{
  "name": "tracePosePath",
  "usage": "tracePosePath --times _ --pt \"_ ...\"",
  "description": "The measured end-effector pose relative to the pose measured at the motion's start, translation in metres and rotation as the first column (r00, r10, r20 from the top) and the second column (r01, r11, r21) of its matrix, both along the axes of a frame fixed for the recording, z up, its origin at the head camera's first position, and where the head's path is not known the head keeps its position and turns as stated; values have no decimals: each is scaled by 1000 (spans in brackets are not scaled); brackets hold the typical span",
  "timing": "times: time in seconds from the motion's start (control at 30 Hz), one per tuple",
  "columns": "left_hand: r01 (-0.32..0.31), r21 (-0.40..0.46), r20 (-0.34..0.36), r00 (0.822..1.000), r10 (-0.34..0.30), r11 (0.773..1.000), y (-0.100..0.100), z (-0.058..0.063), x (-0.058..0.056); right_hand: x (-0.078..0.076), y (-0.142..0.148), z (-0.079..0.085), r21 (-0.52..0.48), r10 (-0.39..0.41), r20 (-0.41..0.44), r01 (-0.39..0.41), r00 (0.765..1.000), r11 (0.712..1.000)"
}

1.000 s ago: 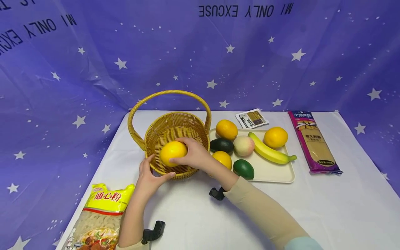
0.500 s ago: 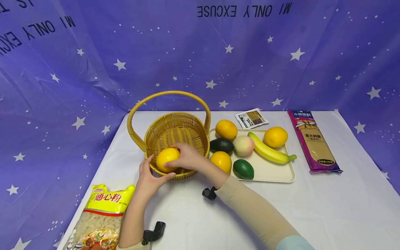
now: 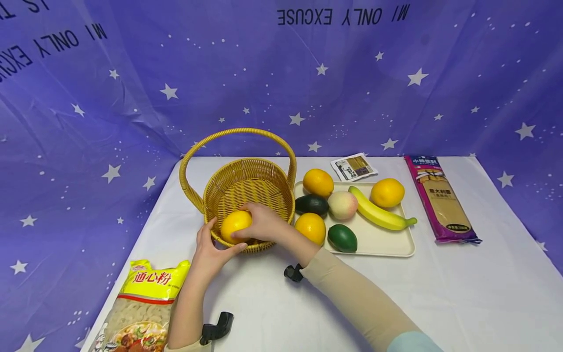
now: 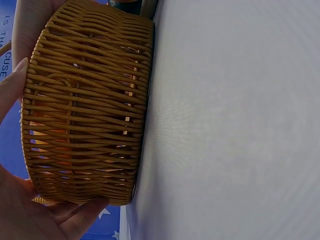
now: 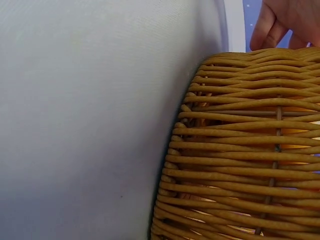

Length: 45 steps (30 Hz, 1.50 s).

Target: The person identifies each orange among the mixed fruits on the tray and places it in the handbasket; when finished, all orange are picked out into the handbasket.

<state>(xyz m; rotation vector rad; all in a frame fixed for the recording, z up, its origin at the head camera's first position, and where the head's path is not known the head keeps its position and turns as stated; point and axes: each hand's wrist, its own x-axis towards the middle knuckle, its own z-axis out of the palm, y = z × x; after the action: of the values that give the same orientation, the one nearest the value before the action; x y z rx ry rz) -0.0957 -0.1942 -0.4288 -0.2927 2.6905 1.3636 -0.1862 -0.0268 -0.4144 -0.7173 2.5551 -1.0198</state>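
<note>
Gripping 1 yellow fruit (image 3: 233, 227) between thumb and fingers of the right hand (image 3: 264, 222), low inside the wicker basket (image 3: 250, 168), by its near rim, toward the far-left corner of the worktop (image 3: 272, 303). Probably handling as light, stiff and slightly slippery; calling for a hold round the widest part. Holding the basket by rim and wall with the left hand (image 3: 210, 254). Noting, rightward, 1 tray (image 3: 387, 244) carrying 1 banana (image 3: 380, 212) and 6 other fruits (image 3: 343, 205); also 1 pasta bag (image 3: 149, 283) by the left edge.

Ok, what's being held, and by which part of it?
The right hand holds a round yellow fruit by its right side, inside the basket; the left hand holds the basket by its near-left wall and rim.
</note>
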Motion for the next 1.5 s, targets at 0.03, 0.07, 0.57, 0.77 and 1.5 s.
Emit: tracePosePath --times 0.03,0.07,0.57,0.77,1.5 --pt "-1 0 0 1000 1 1000 0 0 0 0 0 0 2 1 -1 -1 1000 1000" --pt "-1 -1 -1 1000 1 1000 0 0 0 0 -1 0 8 2 -3 -2 1000 1000" --pt "0 25 -8 1000 0 1000 3 -3 0 2 0 -3 135 -2 -64 11 998 991" --pt "-2 31 -8 1000 3 1000 5 -4 -1 5 7 0 129 -14 -80 24 997 991" --pt "-13 -4 13 1000 14 1000 0 -2 1 16 115 77 -216 -280 -129 249 951 944"
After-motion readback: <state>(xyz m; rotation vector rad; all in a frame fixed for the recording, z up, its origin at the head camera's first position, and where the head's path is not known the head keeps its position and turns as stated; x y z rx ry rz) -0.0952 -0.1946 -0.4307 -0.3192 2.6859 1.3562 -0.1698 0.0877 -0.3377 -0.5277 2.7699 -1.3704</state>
